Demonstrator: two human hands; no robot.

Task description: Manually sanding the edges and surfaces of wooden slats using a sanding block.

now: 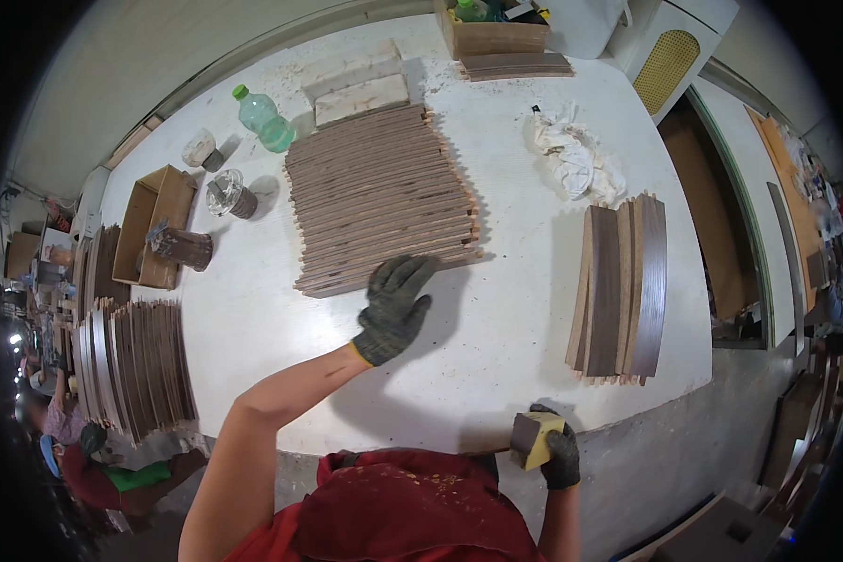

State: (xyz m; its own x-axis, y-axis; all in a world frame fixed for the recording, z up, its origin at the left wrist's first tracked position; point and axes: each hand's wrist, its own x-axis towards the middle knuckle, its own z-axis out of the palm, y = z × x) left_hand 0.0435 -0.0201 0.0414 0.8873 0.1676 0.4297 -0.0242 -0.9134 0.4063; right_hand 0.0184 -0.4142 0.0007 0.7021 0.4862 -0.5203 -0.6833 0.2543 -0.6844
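Observation:
A row of brown wooden strips (375, 197) lies side by side on the white table (496, 328), their pale ends uneven at both sides. My left hand (395, 304), in a dark green knit glove, rests its stretched fingers at the nearest strip, and nothing shows in its grasp. At the table's front edge, my gloved right hand (562, 456) grips a yellow and dark brown sanding sponge (532, 438) by its side.
Stacked strips (623, 290) stand right, with more (136, 365) left. Crumpled white cloth (576, 155), a green bottle (265, 119), a foil-topped cup (231, 195), a cardboard box (171, 194), a dark brown container (183, 245) and a whitish block (361, 96) surround the row. Another person (94, 473) works far left.

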